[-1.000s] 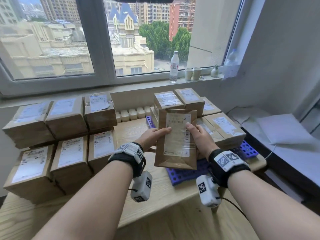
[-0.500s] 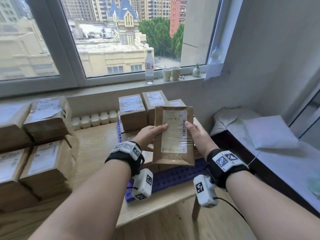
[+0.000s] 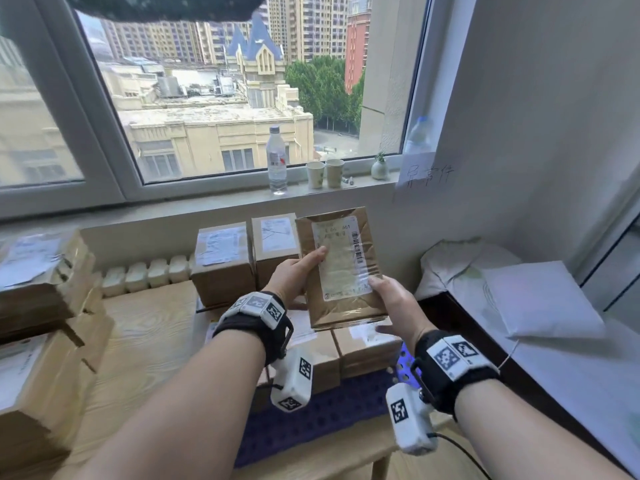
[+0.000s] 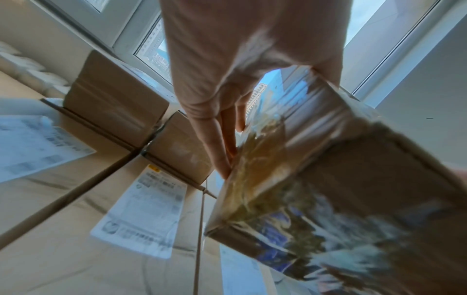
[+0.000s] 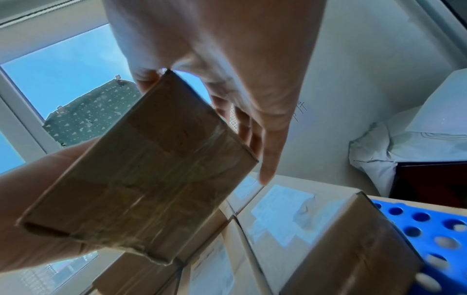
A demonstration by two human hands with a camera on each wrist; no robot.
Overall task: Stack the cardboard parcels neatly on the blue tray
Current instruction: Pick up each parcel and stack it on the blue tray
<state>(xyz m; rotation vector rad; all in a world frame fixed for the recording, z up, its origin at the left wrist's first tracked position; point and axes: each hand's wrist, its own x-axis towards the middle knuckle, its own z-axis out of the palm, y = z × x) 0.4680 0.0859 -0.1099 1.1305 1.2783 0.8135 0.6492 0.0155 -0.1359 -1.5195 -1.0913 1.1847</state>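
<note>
I hold one flat cardboard parcel (image 3: 341,268) with a white label upright in the air, over the parcels on the blue tray (image 3: 311,420). My left hand (image 3: 299,271) grips its left edge, thumb on the label. At the lower right corner my right hand (image 3: 388,299) pinches it with the thumb in front. In the left wrist view the fingers (image 4: 222,149) lie along the parcel (image 4: 341,179). The right wrist view shows the parcel (image 5: 151,179) from below, fingers (image 5: 265,149) behind it and the tray (image 5: 429,229) at lower right. Two parcels (image 3: 225,265) stand at the tray's back and low ones (image 3: 367,348) under the held one.
A pile of further parcels (image 3: 41,299) fills the left of the wooden table (image 3: 149,341). The windowsill holds a water bottle (image 3: 277,161) and two paper cups (image 3: 325,173). White padded bags (image 3: 540,299) lie on a dark surface to the right.
Both hands carried the parcel rightward and away from me, over the tray's parcels. My right hand slid down to its lower right corner. The head view swung to the right.
</note>
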